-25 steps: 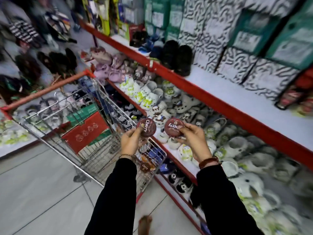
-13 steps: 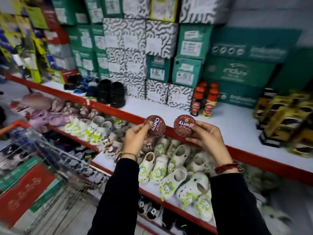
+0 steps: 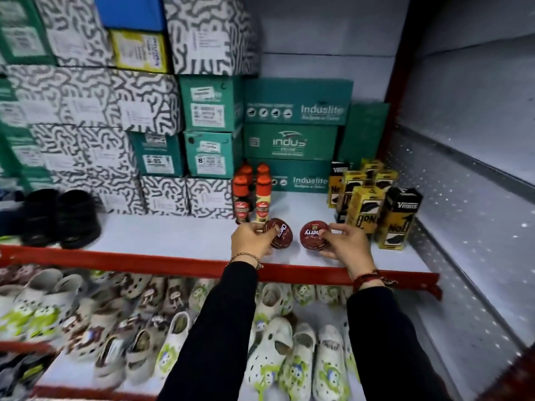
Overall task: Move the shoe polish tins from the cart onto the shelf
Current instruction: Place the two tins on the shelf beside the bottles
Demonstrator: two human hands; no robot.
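Note:
Two round dark-red shoe polish tins with white lettering are held low over the white shelf (image 3: 179,235), which has a red front lip. My left hand (image 3: 251,240) grips the left tin (image 3: 281,233), tilted on edge. My right hand (image 3: 346,243) grips the right tin (image 3: 313,235), its lid facing me. Both tins are at or just above the shelf surface; I cannot tell whether they touch it. The cart is out of view.
Behind the tins stand several red-capped polish bottles (image 3: 251,195). Yellow-and-black boxes (image 3: 373,204) stand to the right. Stacked shoe boxes (image 3: 162,117) fill the back and left, black shoes (image 3: 62,217) lie at the far left. Clogs (image 3: 272,342) fill the lower shelf.
The view has swung right from the cart to the shelf's end. Both hands have carried the tins forward and down onto the upper shelf area, in front of the bottles.

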